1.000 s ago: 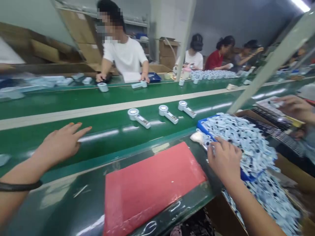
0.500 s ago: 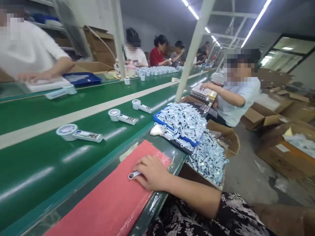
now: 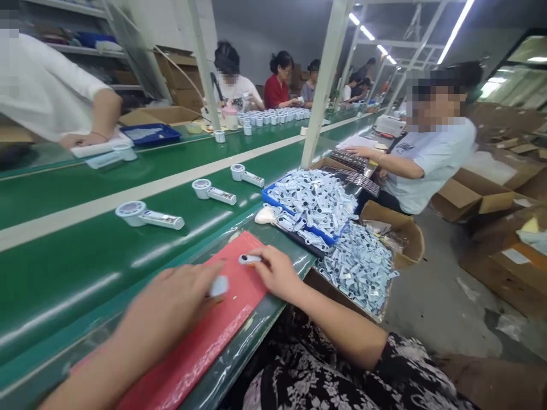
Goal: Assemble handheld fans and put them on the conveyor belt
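Note:
Over the red mat (image 3: 239, 285), my right hand (image 3: 278, 274) pinches a small pale-blue plastic piece with a black dot (image 3: 248, 259) at one end. My left hand (image 3: 179, 296), smeared by motion, is to its left with a pale-blue plastic part (image 3: 219, 286) at its fingers; that part's kind is too blurred to make out. Beyond my right hand, a blue tray (image 3: 327, 237) is heaped with many similar pale-blue pieces (image 3: 311, 199). More of them fill a cardboard box (image 3: 337, 296) just below the tray.
Several white round-headed handled devices (image 3: 130, 212) lie on the green conveyor belt (image 3: 77, 245). A white post (image 3: 318, 102) rises behind the tray. A co-worker (image 3: 431, 154) sits at the right beside cardboard boxes (image 3: 470, 188); other people work across the belt.
My left hand has come into view from the lower left with a pale-blue part. My right hand, still holding its piece, has shifted up the mat. The camera view has turned slightly.

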Demonstrator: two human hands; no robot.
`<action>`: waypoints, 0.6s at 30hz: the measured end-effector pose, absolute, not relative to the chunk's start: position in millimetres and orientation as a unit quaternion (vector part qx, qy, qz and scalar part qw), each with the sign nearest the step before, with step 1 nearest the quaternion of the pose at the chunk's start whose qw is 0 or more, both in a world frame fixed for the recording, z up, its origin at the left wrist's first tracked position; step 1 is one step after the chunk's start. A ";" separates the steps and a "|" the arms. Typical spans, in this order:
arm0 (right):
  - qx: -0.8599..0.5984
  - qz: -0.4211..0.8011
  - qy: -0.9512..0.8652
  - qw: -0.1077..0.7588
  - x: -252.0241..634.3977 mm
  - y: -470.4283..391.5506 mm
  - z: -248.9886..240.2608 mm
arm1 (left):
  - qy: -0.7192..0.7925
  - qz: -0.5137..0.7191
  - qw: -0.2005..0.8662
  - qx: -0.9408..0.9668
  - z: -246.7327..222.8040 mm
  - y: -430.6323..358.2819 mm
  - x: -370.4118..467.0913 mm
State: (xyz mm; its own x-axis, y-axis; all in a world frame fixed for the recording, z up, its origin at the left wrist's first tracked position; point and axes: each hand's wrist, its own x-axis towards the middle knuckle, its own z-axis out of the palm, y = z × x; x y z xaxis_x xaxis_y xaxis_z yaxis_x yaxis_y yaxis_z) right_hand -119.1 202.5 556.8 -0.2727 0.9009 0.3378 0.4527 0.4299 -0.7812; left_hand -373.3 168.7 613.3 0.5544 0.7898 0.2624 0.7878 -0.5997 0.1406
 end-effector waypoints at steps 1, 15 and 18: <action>-0.461 0.290 -0.731 0.411 -109.5 202.5 553.3 | 0.436 0.111 -0.001 0.893 609.1 168.9 -356.7; -0.385 0.282 -0.803 0.357 -119.0 185.8 582.1 | 0.513 0.085 0.057 0.852 591.4 157.9 -368.5; -0.369 0.205 -0.862 0.280 -139.9 185.7 585.1 | 0.532 0.108 0.068 0.837 588.9 152.6 -359.8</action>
